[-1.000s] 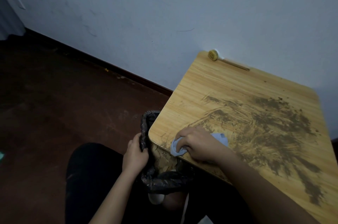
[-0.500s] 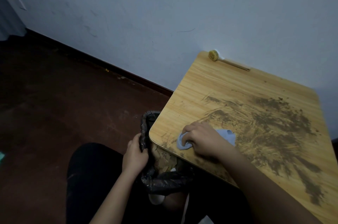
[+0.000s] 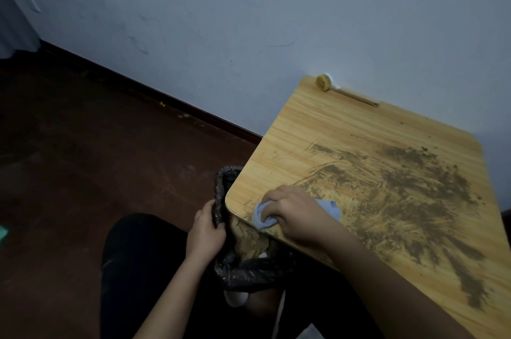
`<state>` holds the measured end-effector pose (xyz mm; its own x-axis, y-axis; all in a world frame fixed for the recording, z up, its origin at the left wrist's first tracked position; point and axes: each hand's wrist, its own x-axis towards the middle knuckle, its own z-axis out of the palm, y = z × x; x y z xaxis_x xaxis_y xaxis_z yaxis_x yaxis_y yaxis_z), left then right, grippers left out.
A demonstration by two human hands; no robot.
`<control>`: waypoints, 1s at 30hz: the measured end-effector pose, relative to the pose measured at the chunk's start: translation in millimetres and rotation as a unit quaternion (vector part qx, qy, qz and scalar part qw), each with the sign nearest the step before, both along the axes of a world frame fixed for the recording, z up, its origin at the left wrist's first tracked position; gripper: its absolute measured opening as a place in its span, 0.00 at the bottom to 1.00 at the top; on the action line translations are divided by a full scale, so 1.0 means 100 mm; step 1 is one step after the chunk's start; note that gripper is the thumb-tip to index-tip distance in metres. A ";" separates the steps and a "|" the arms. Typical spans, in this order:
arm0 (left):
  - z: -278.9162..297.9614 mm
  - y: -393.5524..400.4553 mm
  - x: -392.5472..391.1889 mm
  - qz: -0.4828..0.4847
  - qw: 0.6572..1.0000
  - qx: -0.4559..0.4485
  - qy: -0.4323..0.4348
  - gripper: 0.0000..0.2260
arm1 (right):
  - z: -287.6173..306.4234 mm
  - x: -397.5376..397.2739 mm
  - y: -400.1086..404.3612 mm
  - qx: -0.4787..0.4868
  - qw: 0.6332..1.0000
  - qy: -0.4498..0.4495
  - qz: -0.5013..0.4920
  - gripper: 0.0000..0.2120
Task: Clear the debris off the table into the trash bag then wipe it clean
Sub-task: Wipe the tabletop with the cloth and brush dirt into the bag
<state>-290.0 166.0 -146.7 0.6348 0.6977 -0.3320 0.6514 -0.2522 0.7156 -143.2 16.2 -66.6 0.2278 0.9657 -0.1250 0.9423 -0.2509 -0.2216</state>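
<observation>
A light wooden table (image 3: 318,128) carries a wide smear of brown dirt (image 3: 409,200) over its middle and right side. My right hand (image 3: 293,214) grips a crumpled blue cloth (image 3: 262,218) at the table's near left edge. Just below that edge hangs a black trash bag (image 3: 249,269), its mouth open with brown debris inside. My left hand (image 3: 206,233) holds the bag's rim on the left side.
A small round brush with a thin wooden handle (image 3: 325,83) lies at the table's far corner against the pale wall (image 3: 249,20). Dark red-brown floor (image 3: 83,159) spreads to the left. My dark-clothed legs (image 3: 143,269) are under the bag.
My right hand drew the cloth back from the edge onto the table, then pushed it toward the edge above the bag again. The left hand and bag stayed put.
</observation>
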 end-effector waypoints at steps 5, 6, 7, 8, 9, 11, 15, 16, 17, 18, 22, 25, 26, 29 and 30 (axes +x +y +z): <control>-0.01 0.00 -0.01 0.004 1.000 0.005 -0.001 0.26 | 0.00 0.10 0.07 -0.037 0.994 -0.078 -0.066 0.19; -0.01 0.00 -0.01 0.004 1.000 0.006 -0.003 0.26 | -0.01 0.09 0.09 -0.048 0.993 -0.087 -0.062 0.20; -0.01 0.00 -0.01 0.005 1.000 0.006 -0.005 0.25 | -0.03 0.07 0.11 -0.057 0.993 -0.093 -0.055 0.19; -0.01 0.01 -0.01 0.005 1.000 0.005 -0.006 0.25 | -0.05 0.05 0.11 -0.064 0.992 -0.094 -0.047 0.19; -0.02 0.01 -0.01 0.005 1.000 0.003 -0.006 0.25 | -0.07 0.03 0.12 -0.069 0.993 -0.092 -0.040 0.18; -0.02 0.02 -0.01 0.005 1.000 0.002 -0.007 0.25 | -0.08 -0.01 0.13 -0.070 0.993 -0.086 -0.027 0.18; -0.03 0.03 0.00 0.004 1.000 -0.003 -0.008 0.25 | -0.09 -0.11 0.15 -0.069 0.995 -0.075 0.007 0.16; -0.03 0.03 0.00 0.004 1.000 -0.003 -0.007 0.25 | -0.08 -0.13 0.15 -0.069 0.995 -0.071 0.013 0.16; -0.04 0.03 0.00 0.002 1.000 -0.003 -0.005 0.25 | -0.08 -0.14 0.15 -0.068 0.995 -0.067 0.018 0.16; -0.04 0.03 0.00 0.001 1.000 -0.002 -0.004 0.25 | -0.08 -0.15 0.15 -0.065 0.996 -0.062 0.022 0.16; -0.03 0.04 0.00 0.001 1.000 -0.002 -0.002 0.25 | -0.01 -0.08 0.16 -0.040 0.999 -0.029 0.017 0.17; -0.02 0.04 0.00 0.004 1.000 0.004 -0.003 0.26 | 0.06 0.07 0.22 -0.027 0.998 -0.046 -0.034 0.17; -0.03 0.04 0.00 0.005 1.000 0.005 -0.005 0.26 | 0.08 0.13 0.25 -0.029 0.996 -0.057 -0.057 0.16; -0.03 0.04 -0.01 0.008 1.000 0.006 -0.006 0.26 | 0.11 0.24 0.36 -0.043 0.988 -0.093 -0.112 0.14; -0.03 0.05 -0.01 0.009 1.000 0.006 -0.006 0.26 | 0.10 0.26 0.39 -0.049 0.986 -0.099 -0.127 0.15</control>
